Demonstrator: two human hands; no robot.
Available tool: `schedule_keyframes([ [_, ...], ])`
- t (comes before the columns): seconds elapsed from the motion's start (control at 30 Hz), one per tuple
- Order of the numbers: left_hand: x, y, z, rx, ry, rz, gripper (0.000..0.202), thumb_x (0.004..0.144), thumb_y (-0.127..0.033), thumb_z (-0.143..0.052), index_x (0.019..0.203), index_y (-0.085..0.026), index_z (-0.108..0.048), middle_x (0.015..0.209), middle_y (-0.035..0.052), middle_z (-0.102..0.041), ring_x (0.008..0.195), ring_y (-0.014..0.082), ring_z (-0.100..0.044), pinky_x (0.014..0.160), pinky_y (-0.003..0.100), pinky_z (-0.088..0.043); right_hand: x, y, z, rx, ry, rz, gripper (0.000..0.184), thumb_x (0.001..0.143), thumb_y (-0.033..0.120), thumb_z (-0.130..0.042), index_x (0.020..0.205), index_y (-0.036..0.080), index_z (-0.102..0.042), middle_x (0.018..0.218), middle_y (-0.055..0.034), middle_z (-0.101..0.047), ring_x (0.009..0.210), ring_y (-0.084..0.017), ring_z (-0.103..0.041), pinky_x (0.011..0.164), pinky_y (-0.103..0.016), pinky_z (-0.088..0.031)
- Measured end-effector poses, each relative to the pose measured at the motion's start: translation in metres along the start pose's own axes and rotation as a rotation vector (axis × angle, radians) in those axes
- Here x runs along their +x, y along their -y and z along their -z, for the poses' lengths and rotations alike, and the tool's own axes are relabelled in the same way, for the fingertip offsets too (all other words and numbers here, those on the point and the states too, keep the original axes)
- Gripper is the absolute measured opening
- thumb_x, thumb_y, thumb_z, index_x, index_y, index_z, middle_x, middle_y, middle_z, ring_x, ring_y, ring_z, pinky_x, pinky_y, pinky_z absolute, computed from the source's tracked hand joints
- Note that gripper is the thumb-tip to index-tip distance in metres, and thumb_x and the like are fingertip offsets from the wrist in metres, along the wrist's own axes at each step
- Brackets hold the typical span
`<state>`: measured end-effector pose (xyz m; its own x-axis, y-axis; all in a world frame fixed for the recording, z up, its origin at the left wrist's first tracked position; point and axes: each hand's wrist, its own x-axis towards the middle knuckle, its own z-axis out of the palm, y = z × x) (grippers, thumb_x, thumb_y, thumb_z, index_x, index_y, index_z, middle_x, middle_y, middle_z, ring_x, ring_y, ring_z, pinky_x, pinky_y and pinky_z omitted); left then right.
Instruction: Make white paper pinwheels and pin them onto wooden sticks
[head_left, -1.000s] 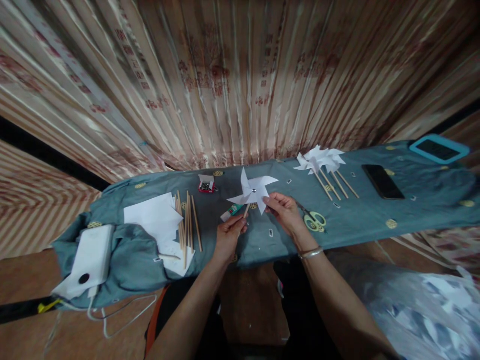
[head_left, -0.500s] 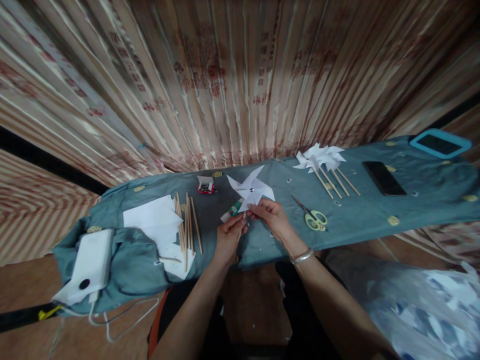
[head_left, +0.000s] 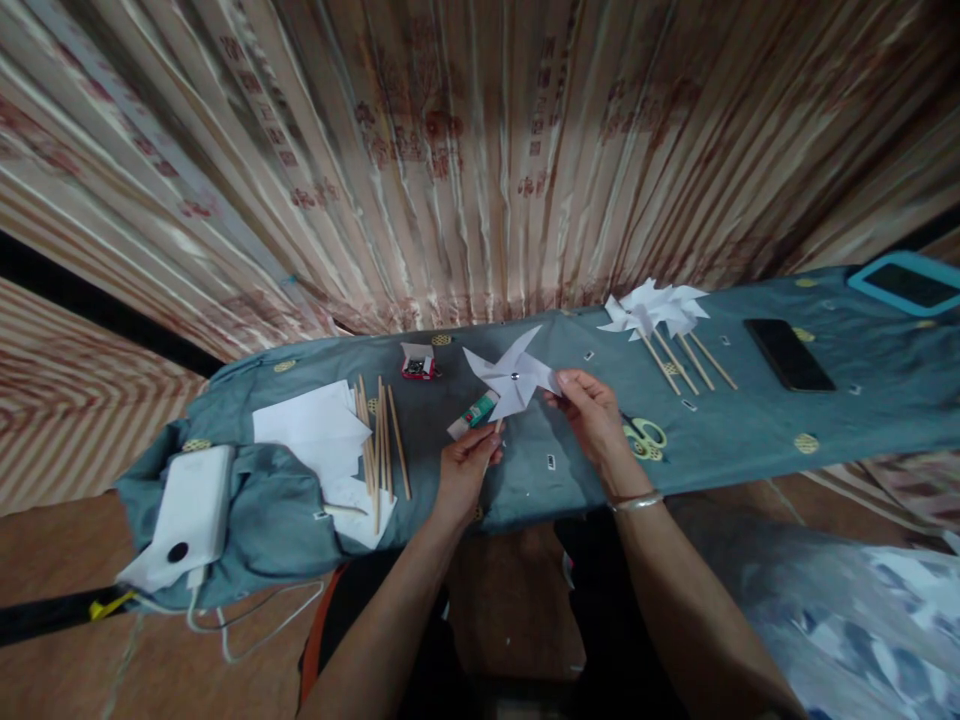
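A white paper pinwheel (head_left: 517, 376) with a shiny pin at its centre is held up over the cloth-covered table. My left hand (head_left: 466, 468) is closed round its wooden stick, just below the blades. The thumb and fingers of my right hand (head_left: 589, 412) pinch the tip of the right-hand blade. Behind the left hand lies a small green and white box (head_left: 474, 415). An open red box of pins (head_left: 419, 364) sits farther back. Beside my right wrist are scissors with yellow-green handles (head_left: 646, 437), their blades hidden by the hand.
Several wooden sticks (head_left: 386, 440) and white paper sheets (head_left: 304, 430) lie at left, near a white power bank (head_left: 191, 505) with a cable. At right are several pinwheels (head_left: 656, 308), a black phone (head_left: 789, 355) and a blue-framed tablet (head_left: 907, 283). A plastic bag (head_left: 847, 620) stands below.
My right hand has moved from the stick out to the right and now grips a blade tip. The left hand keeps its hold on the stick. The view has shifted slightly.
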<state>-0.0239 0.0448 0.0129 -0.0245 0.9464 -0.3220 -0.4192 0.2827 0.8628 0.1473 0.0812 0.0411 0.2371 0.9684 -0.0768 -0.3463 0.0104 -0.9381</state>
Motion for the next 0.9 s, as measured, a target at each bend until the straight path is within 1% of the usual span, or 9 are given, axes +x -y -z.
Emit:
schedule_keyframes([
  [0.07, 0.0, 0.001, 0.0, 0.005, 0.002, -0.004, 0.04, 0.052, -0.039, -0.089, 0.083, -0.016, -0.081, 0.066, 0.0024, -0.069, 0.056, 0.0074, -0.053, 0.057, 0.022, -0.044, 0.001, 0.001, 0.001, -0.029, -0.003, 0.024, 0.031, 0.058, 0.05, -0.086, 0.067, 0.024, -0.071, 0.063, 0.003, -0.067, 0.055, -0.01, -0.056, 0.057, -0.024, -0.046],
  [0.2, -0.001, -0.001, -0.001, 0.005, 0.01, -0.019, 0.039, 0.052, -0.04, -0.089, 0.082, -0.016, -0.08, 0.062, 0.0008, -0.067, 0.054, 0.007, -0.052, 0.056, 0.022, -0.042, -0.001, 0.001, 0.001, -0.075, 0.007, 0.02, 0.032, 0.058, 0.051, -0.086, 0.065, 0.023, -0.071, 0.06, 0.0032, -0.066, 0.056, -0.011, -0.053, 0.057, -0.025, -0.043],
  [0.43, -0.001, -0.003, -0.002, -0.01, -0.001, -0.03, 0.04, 0.052, -0.042, -0.089, 0.082, -0.016, -0.08, 0.065, 0.0012, -0.068, 0.054, 0.0069, -0.052, 0.057, 0.023, -0.043, -0.007, 0.0, -0.001, -0.153, 0.047, 0.012, 0.029, 0.064, 0.049, -0.082, 0.063, 0.022, -0.069, 0.054, 0.0042, -0.058, 0.055, -0.011, -0.048, 0.057, -0.026, -0.038],
  [0.53, 0.0, -0.002, -0.001, -0.001, -0.009, -0.032, 0.041, 0.052, -0.041, -0.089, 0.083, -0.016, -0.08, 0.067, 0.0017, -0.069, 0.055, 0.0072, -0.052, 0.059, 0.024, -0.044, -0.01, 0.0, -0.004, -0.164, 0.062, 0.005, 0.03, 0.063, 0.049, -0.082, 0.061, 0.023, -0.068, 0.054, 0.004, -0.059, 0.054, -0.011, -0.048, 0.057, -0.027, -0.039],
  [0.67, 0.0, -0.003, 0.001, 0.004, 0.002, -0.042, 0.039, 0.056, -0.04, -0.088, 0.086, -0.016, -0.08, 0.069, 0.0019, -0.069, 0.057, 0.0075, -0.052, 0.061, 0.025, -0.045, -0.014, -0.002, -0.009, -0.152, 0.097, -0.015, 0.03, 0.062, 0.049, -0.082, 0.059, 0.023, -0.068, 0.055, 0.0032, -0.061, 0.054, -0.012, -0.05, 0.058, -0.027, -0.041],
  [0.9, 0.001, -0.004, 0.0, -0.007, -0.019, -0.04, 0.039, 0.052, -0.041, -0.089, 0.082, -0.018, -0.08, 0.074, 0.0025, -0.072, 0.056, 0.0069, -0.053, 0.06, 0.024, -0.045, -0.021, -0.006, -0.019, -0.131, 0.136, -0.087, 0.036, 0.056, 0.053, -0.086, 0.054, 0.023, -0.066, 0.054, 0.0025, -0.064, 0.053, -0.011, -0.054, 0.057, -0.026, -0.043],
])
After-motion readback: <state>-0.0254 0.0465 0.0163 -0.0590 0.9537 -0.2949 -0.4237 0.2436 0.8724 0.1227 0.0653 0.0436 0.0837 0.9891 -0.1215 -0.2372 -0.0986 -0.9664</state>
